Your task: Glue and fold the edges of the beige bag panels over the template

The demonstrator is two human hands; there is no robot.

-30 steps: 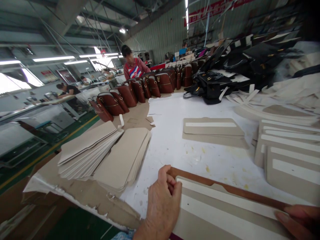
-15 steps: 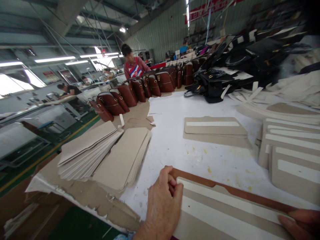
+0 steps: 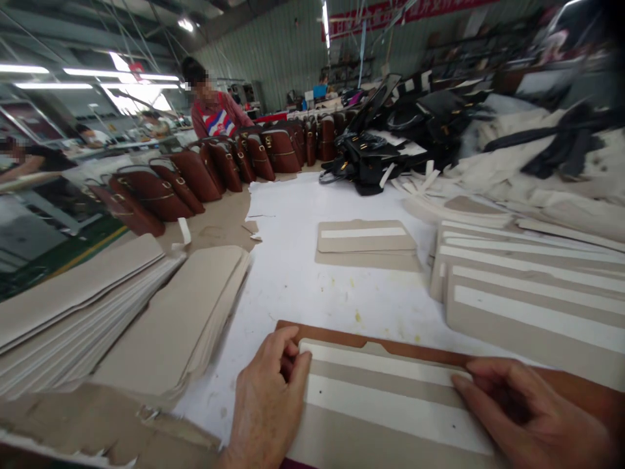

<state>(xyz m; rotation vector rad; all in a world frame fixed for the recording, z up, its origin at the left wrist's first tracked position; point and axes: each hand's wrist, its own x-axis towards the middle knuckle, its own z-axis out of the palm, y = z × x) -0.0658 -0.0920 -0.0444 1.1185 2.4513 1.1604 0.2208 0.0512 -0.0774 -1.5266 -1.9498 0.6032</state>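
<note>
A grey board (image 3: 390,417) with two white strips lies flat at the near edge of the white surface (image 3: 312,273), on top of a brown leather piece (image 3: 342,337) whose edge shows along the board's far side. The left hand (image 3: 266,400) rests at the board's left end, fingers curled over the leather edge and thumb on top, pinching that corner. The right hand (image 3: 527,417) lies on the board's right part, fingers bent and fingertips pressing down near the upper strip (whether it grips anything underneath cannot be told). Just left of the left hand sit two fanned stacks of plain grey boards (image 3: 161,326), on torn brown paper (image 3: 97,423). Farther out on the surface, in the middle, lies a small pile of boards (image 3: 366,242) with one white strip; to the right, more striped boards (image 3: 527,286) overlap in a row. Beyond them are black bags (image 3: 385,150) in a heap and pale fabric (image 3: 537,169). A line of brown bags (image 3: 205,172) stands along the surface's left far side, and a person in a red striped top (image 3: 217,117) stands behind them.
</note>
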